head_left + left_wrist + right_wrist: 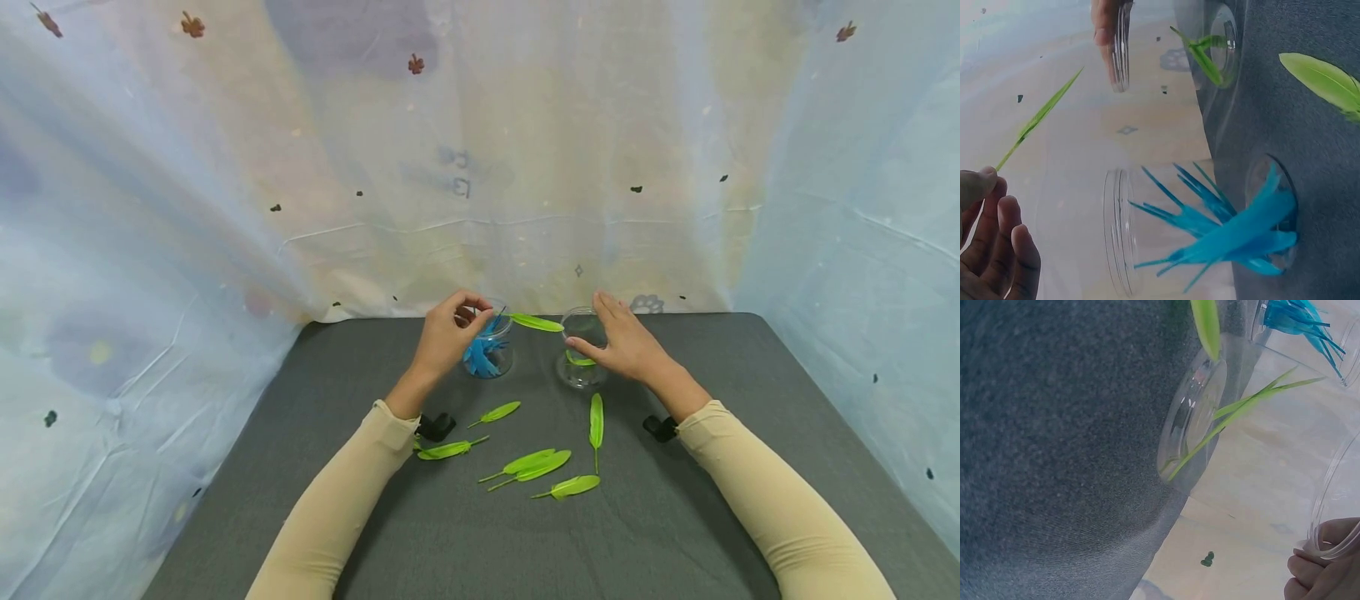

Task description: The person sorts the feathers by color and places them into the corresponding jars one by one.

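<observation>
My left hand [450, 329] pinches a bright green feather [537, 322] by its quill end, between thumb and index finger. The feather points right, its tip overlapping the rim of the right-hand clear jar [577, 379] in the head view. My right hand [622, 342] holds that jar near its rim, thumb in front and fingers behind. Inside it lie green feathers [1235, 415], low down. Beside my left hand stands another clear jar [1119, 231], filled with several blue feathers [1229, 237], quills up.
Several loose green feathers lie in front of the jars, among them one [596, 421] below the right jar and one [575, 486] nearest the front. The dark grey tabletop [480, 550] ends at a patterned curtain [525, 150] behind the jars.
</observation>
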Demonstrator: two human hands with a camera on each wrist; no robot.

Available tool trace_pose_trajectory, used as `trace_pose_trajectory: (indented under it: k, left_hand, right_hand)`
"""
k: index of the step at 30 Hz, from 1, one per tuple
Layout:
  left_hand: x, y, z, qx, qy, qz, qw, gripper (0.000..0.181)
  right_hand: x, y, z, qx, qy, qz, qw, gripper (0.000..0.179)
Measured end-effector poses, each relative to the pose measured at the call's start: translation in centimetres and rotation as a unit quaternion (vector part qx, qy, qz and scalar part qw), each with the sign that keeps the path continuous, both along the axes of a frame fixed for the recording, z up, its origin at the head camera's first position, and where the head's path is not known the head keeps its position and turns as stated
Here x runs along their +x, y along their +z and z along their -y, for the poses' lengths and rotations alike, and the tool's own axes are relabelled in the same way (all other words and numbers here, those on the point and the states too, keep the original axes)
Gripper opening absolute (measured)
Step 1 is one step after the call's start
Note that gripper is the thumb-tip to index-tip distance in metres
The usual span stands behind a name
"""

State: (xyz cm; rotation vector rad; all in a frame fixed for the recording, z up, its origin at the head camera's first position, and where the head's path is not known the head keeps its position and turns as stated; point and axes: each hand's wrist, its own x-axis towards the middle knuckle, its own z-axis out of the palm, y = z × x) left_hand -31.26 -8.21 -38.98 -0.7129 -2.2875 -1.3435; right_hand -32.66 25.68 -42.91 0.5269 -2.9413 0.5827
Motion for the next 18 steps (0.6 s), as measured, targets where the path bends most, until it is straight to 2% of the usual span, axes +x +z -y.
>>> trace_pose_trajectory:
  k: [6,14,18]
  left_hand:
    - [-0.7,0.2,-1.2,-0.007,0.002,-0.003,1.0000,0.012]
    - [-1.1,0.0,-2.9,0.002,-0.007,0.019,0.9998,0.012]
    - [-1.2,-0.2,-3.7,-0.015,-0.008,0.025,0.9995,0.012]
  right_hand:
    - [0.1,0.0,0.0,-0.004,-0.001,-0.002,1.0000,0.112]
    - [-0.1,-0.1,0.0,-0.010,0.004,-0.004,0.9999,0.113]
    - [-0.1,-0.1,0.1,-0.005,-0.002,-0.005,1.0000,0.113]
